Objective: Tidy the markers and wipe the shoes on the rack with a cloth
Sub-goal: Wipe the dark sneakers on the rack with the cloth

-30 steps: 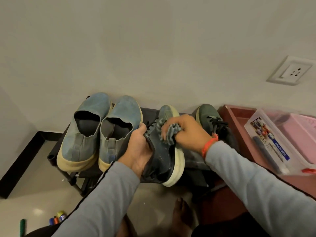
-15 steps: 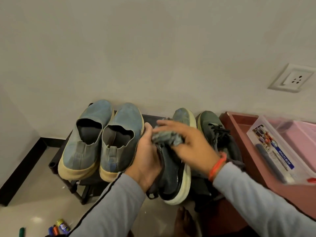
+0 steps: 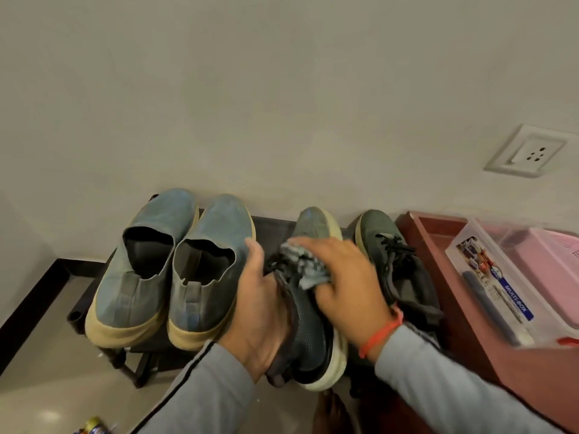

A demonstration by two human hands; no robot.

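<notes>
1. Head view: a dark lace-up shoe (image 3: 308, 336) sits tilted at the front of the rack (image 3: 272, 222), its long axis running from the heel near the person to the toe by the wall.
2. The left hand (image 3: 260, 311) is wrapped around the shoe's left side and heel, fingers pressed closed on it, steadying it.
3. The right hand (image 3: 347, 289) lies on top of the shoe, fingers curled onto a bunched grey cloth (image 3: 305, 266) and pressing it on the laces, just behind the toe.
4. The shoe lies directly under the cloth, so the wiping hand is the nearer one; a stroke along the shoe's length, toward toe or heel, looks like the natural next pass.
5. Its partner shoe (image 3: 394, 255) stands just to the right, and two blue slip-ons (image 3: 175, 264) stand just to the left, all on the rack.
6. A few markers (image 3: 92, 427) lie on the floor at the lower left edge, well apart from both hands.
</notes>
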